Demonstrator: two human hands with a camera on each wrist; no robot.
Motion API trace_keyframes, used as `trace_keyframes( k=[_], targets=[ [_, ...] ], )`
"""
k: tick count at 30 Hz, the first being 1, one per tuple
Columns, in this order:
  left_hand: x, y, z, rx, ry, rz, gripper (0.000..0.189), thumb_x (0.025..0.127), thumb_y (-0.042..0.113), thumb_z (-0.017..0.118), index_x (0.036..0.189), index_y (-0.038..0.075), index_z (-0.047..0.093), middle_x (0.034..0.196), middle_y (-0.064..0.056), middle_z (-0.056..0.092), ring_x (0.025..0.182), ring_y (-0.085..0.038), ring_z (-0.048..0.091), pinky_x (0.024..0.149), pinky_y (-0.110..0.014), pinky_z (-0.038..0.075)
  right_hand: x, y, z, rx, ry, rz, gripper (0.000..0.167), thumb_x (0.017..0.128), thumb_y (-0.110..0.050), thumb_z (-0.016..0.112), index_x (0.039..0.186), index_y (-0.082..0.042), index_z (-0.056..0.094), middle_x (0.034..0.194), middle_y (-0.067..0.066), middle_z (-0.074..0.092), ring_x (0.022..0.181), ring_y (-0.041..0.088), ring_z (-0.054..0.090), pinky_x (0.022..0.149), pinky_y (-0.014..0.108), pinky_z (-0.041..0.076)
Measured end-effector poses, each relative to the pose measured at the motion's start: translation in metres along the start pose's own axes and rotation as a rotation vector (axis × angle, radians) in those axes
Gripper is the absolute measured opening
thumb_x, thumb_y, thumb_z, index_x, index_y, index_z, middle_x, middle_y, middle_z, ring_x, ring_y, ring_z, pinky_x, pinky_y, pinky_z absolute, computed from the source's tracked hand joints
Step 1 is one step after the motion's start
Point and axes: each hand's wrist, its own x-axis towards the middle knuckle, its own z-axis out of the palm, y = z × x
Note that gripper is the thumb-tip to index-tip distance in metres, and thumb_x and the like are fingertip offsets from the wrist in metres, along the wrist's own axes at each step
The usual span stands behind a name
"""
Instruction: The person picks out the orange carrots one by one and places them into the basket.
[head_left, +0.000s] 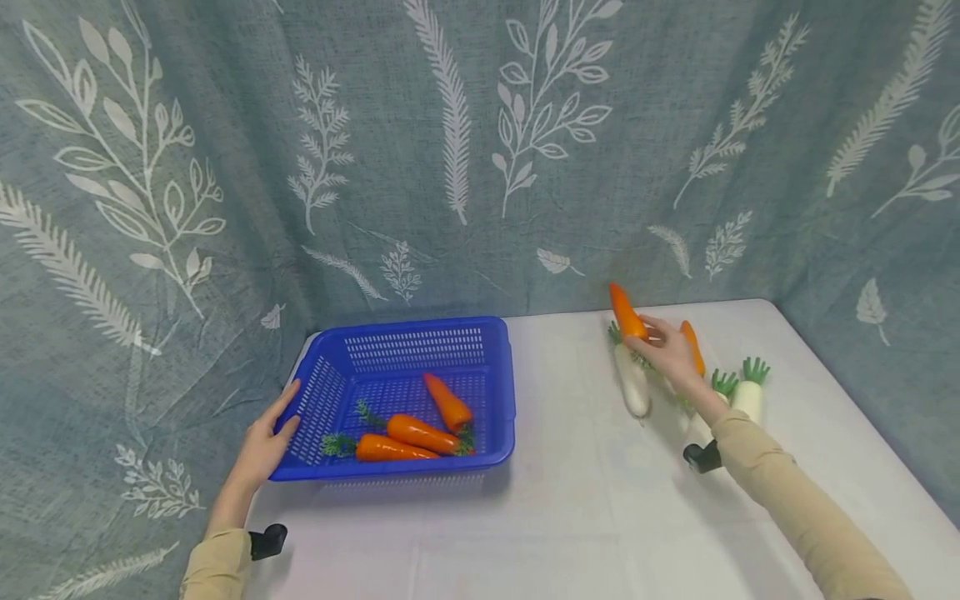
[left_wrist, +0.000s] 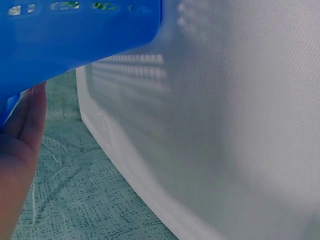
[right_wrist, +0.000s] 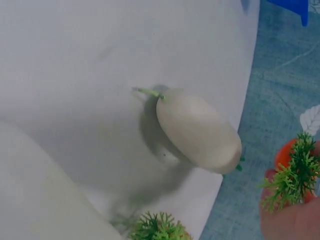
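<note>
Fingers [head_left: 658, 326]: right hand [head_left: 669, 353] pinches a carrot [head_left: 628, 315] by its thick end; left hand [head_left: 262, 443] nearly straight against the basket [head_left: 502, 375].
Basket: likely light, stiff; hold its rim.
Carrot: raised near the white radish [head_left: 633, 383]; probably light, firm, slick.
Leafy top [right_wrist: 300, 167]: perhaps fragile; avoid.

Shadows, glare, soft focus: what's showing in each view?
Head: glossy highlights on the front carrot in the basket. Left wrist: slatted light and shadow on the white tabletop. Right wrist: dim, slightly soft; the white radish casts a shadow, and the pale shape at lower left is blurred.
</note>
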Motion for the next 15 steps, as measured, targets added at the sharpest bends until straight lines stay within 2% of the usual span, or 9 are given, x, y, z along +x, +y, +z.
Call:
trace_keyframes(
  k=[7, 15],
  targets=[
    [0.000, 0.002, -0.001, 0.002, -0.007, -0.009, 0.053, 0.100, 0.009, 0.042, 0.150, 0.006, 0.024, 0.153, -0.028, 0.021, 0.137, -0.054, 0.020, 0.106, -0.068, 0.019, 0.002, -0.002, 0.009, 0.020, -0.031, -0.001, 0.063, 0.093, -0.030, 0.060, 0.145, -0.004, 0.036, 0.140, 0.028, 0.044, 0.126, 0.043, 0.048, 0.104, 0.051, 0.042],
    [-0.001, 0.003, -0.002, -0.003, -0.004, -0.006, 0.054, 0.099, 0.007, 0.044, 0.150, 0.005, 0.024, 0.153, -0.028, 0.021, 0.136, -0.055, 0.020, 0.105, -0.069, 0.020, 0.002, -0.013, 0.024, 0.058, -0.065, 0.010, 0.064, 0.092, -0.032, 0.062, 0.145, -0.007, 0.038, 0.141, 0.026, 0.043, 0.128, 0.042, 0.046, 0.105, 0.049, 0.042]
  ],
)
